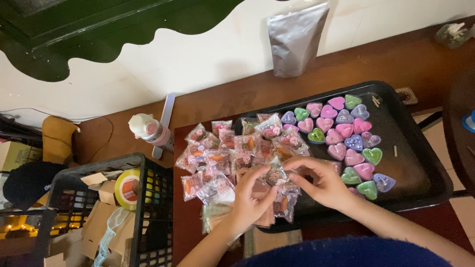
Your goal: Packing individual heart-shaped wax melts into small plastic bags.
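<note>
Both hands meet over a heap of small clear packets [232, 153] at the left edge of a black tray [420, 173] on the worktop. The left hand [247, 200] and right hand [321, 183] have their fingers pinched on one wrapped packet [273, 176] between them. Heart-shaped candles [346, 138] in pink, purple and green fill the tray's middle. A black crate [148, 207] stands to the left.

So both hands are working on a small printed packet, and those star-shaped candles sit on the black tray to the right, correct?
Not quite: the head view shows heart-shaped candles, not stars. The rest holds: the left hand and right hand meet on a small printed packet, and the candles sit on the black tray to the right.
</note>
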